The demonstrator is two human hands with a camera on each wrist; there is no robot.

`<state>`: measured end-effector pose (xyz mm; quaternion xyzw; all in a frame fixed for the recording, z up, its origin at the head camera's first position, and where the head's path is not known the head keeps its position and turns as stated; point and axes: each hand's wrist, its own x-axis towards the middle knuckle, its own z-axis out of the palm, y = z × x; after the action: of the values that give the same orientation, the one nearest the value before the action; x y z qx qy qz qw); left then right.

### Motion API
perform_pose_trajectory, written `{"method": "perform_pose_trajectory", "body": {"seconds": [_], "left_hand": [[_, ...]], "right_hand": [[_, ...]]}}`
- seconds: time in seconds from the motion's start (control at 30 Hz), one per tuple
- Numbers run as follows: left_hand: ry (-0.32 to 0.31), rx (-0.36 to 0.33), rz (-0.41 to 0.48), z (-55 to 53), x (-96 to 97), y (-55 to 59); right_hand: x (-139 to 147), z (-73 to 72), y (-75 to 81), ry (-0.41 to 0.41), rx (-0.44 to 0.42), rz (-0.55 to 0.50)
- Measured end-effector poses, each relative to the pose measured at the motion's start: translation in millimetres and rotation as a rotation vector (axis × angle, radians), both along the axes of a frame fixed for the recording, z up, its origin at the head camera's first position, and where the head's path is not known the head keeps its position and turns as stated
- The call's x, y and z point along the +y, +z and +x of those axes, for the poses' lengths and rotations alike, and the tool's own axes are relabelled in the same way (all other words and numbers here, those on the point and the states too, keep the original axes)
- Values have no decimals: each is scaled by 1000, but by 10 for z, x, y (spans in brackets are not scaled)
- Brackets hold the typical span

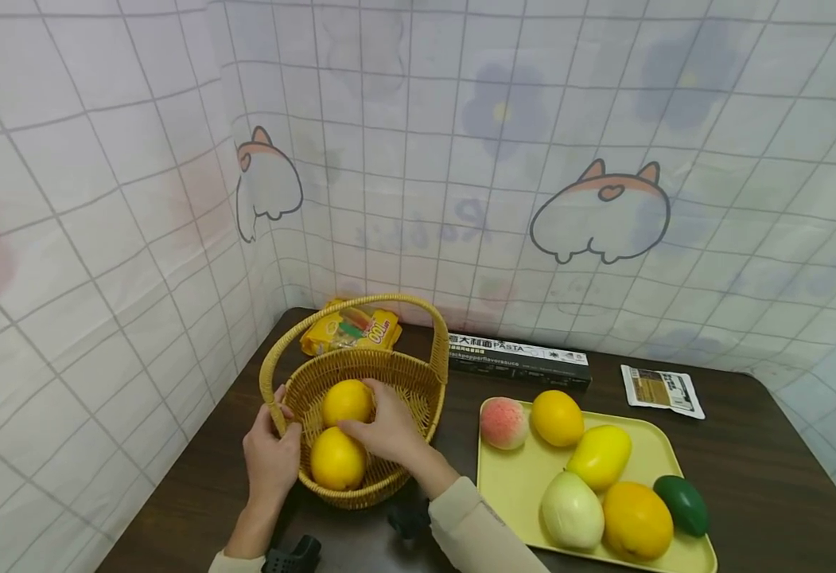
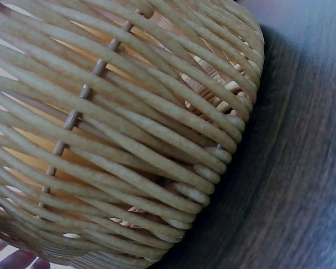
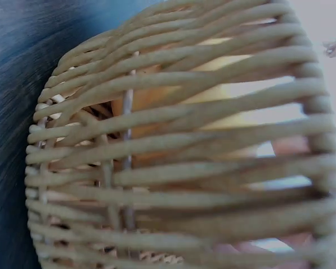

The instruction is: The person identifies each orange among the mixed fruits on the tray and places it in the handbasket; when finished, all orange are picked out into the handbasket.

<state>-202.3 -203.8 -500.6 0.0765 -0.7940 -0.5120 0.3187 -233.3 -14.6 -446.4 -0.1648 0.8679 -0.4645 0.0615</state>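
Note:
A woven wicker basket with an arched handle stands on the table's left part. Inside it lie two oranges, one toward the back and one toward the front. My left hand grips the basket's left rim near the handle's foot. Over the right rim reaches my right hand, its thumb and fingers around the back orange. The basket's woven wall fills much of the left wrist view, with fingertips at the lower left. In the right wrist view, orange colour shows through the weave.
Right of the basket, a yellow tray holds a peach, an orange, a mango-like yellow fruit, other produce. Behind are a yellow snack packet, a pasta box and a small pouch.

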Motion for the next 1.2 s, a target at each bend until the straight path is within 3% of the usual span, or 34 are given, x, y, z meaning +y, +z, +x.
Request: {"method": "perform_pose_trajectory", "body": {"seconds": [0.43,0.67,1.2], "left_hand": [[-4,-17,36,6,0,11],[-3,-11,26,3,10,8],[-3,7,22,8,17,-11]], "right_hand": [[277,253,31,54,48,-112],[401,371,6,28,81,-219],[678,590,-26,-2,217,-330]]}}
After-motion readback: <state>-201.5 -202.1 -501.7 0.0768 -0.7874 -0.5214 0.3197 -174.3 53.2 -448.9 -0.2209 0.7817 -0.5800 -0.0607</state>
